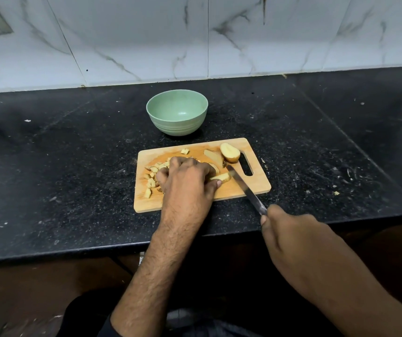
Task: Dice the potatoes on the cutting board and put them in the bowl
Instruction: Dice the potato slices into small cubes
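A wooden cutting board (256, 188) is laid on the black counter (73, 166), close to the counter's front edge and about midway along it, its handle slot turned toward the right.

A green bowl (177, 116) is set upright on the counter just behind the board's rear edge, apart from the board. Nothing is seen inside it.

Diced potato pieces (151, 177) are scattered over the left part of the board, with one stray cube (184, 151) near the rear edge.

A potato half (230, 152) is placed at the board's rear right corner, beside the slot. A cut wedge (213, 156) is lying just left of it.

The left hand (185, 177) is pressed down over the middle of the board, fingers curled and closed on a potato slice (222, 177), which protrudes at the thumb side. How much potato is covered by the hand cannot be told.

The right hand (290, 235) is held beyond the counter's front edge, clenched around the handle of a knife (246, 189). The handle is hidden by the fist. The blade is angled across the board's front right part, its tip close beside the held slice; contact cannot be told.
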The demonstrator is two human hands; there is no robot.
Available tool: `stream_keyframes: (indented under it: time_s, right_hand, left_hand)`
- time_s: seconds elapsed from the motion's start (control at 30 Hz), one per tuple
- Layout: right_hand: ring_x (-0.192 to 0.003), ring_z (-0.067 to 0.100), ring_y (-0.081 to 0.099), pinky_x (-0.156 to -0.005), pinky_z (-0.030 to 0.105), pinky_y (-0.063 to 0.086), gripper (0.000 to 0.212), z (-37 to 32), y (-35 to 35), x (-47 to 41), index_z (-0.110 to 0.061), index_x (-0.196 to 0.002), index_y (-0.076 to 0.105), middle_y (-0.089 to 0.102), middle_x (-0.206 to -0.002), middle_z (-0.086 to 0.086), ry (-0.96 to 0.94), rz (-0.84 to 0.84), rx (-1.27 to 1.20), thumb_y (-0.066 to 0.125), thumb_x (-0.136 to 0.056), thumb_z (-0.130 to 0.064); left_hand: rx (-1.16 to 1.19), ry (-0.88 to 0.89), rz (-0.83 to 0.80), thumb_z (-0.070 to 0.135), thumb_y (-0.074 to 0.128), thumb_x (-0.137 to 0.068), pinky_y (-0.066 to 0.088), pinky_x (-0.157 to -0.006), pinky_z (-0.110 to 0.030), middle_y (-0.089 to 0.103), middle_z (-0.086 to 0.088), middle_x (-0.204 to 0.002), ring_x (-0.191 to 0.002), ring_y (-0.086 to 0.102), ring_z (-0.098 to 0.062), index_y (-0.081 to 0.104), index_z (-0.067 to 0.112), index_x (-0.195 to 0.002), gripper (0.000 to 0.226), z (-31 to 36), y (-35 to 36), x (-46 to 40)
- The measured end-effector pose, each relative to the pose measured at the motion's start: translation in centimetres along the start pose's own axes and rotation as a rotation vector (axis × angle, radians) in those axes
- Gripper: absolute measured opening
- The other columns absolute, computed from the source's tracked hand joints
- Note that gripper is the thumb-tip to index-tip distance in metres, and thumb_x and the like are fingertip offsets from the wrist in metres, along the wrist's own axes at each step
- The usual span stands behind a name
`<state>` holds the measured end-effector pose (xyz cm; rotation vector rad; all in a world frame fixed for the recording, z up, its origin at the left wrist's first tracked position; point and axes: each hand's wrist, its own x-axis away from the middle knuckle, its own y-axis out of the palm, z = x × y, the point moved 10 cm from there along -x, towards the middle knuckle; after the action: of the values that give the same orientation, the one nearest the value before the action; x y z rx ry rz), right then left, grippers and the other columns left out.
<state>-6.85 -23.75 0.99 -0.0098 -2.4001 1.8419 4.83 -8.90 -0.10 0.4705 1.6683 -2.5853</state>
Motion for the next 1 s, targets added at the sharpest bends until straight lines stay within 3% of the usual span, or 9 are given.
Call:
stream_keyframes:
  time_s: [0.13,0.37,0.57,0.8,0.93,1.0]
  right_hand:
    - [-0.071,0.014,0.055,-0.067,0.033,0.05,0.024,-0.9,0.3,-0.9,-0.03,-0.093,0.035,0.049,-0.074,-0.006,-0.028,0.005,0.015,0.02,-0.106,-0.044]
    - [-0.071,0.017,0.051,-0.065,0.033,0.045,0.023,-1.7,1.2,-1.5,-0.029,-0.097,0.038,0.047,-0.075,-0.007,-0.05,-0.037,0.054,0.021,-0.106,-0.041]
    - [-0.076,0.021,0.054,-0.071,0.036,0.049,0.028,-1.9,1.7,-3.3,-0.025,-0.118,0.049,0.051,-0.076,-0.005,-0.067,-0.069,0.06,0.026,-0.107,-0.036]
    - [-0.069,0.015,0.052,-0.065,0.033,0.046,0.019,-1.2,1.2,-0.5,-0.029,-0.097,0.038,0.049,-0.075,-0.006,-0.062,-0.104,0.066,0.023,-0.107,-0.036]
    - [-0.064,0.006,0.048,-0.056,0.026,0.04,0.019,-0.9,1.4,0.7,-0.031,-0.1,0.036,0.047,-0.076,-0.007,-0.051,-0.108,0.055,0.02,-0.108,-0.04]
    - [-0.067,0.008,0.05,-0.062,0.028,0.047,0.022,-0.8,1.1,0.9,-0.032,-0.102,0.039,0.049,-0.077,-0.007,-0.039,-0.096,0.05,0.02,-0.107,-0.042]
  left_hand:
    - [0.003,0.018,0.009,0.045,0.064,-0.092,0.016,-0.088,-0.037,0.059,0.014,-0.111,-0.119,0.036,-0.013,0.071,0.034,-0.11,0.022,0.3,-0.2,0.1]
    - [0.009,0.024,0.025,0.042,0.065,-0.092,0.016,-0.089,-0.036,0.059,0.014,-0.107,-0.116,0.037,-0.012,0.072,0.032,-0.105,0.018,0.5,-0.3,0.0]
    - [0.031,0.014,0.017,0.042,0.067,-0.091,0.012,-0.085,-0.033,0.061,0.015,-0.106,-0.116,0.037,-0.011,0.074,0.033,-0.103,0.016,0.5,-0.3,-0.2]
    - [0.061,-0.011,0.029,0.043,0.07,-0.088,0.014,-0.086,-0.034,0.061,0.015,-0.102,-0.116,0.038,-0.011,0.074,0.031,-0.098,0.016,-0.1,-0.3,-0.1]
    - [0.035,-0.013,0.048,0.041,0.069,-0.089,0.011,-0.083,-0.033,0.063,0.014,-0.105,-0.118,0.037,-0.012,0.074,0.031,-0.098,0.015,0.0,-0.3,0.0]
    - [0.025,-0.011,0.039,0.043,0.069,-0.089,0.011,-0.084,-0.033,0.063,0.013,-0.107,-0.12,0.037,-0.013,0.074,0.031,-0.101,0.017,0.1,-0.4,0.2]
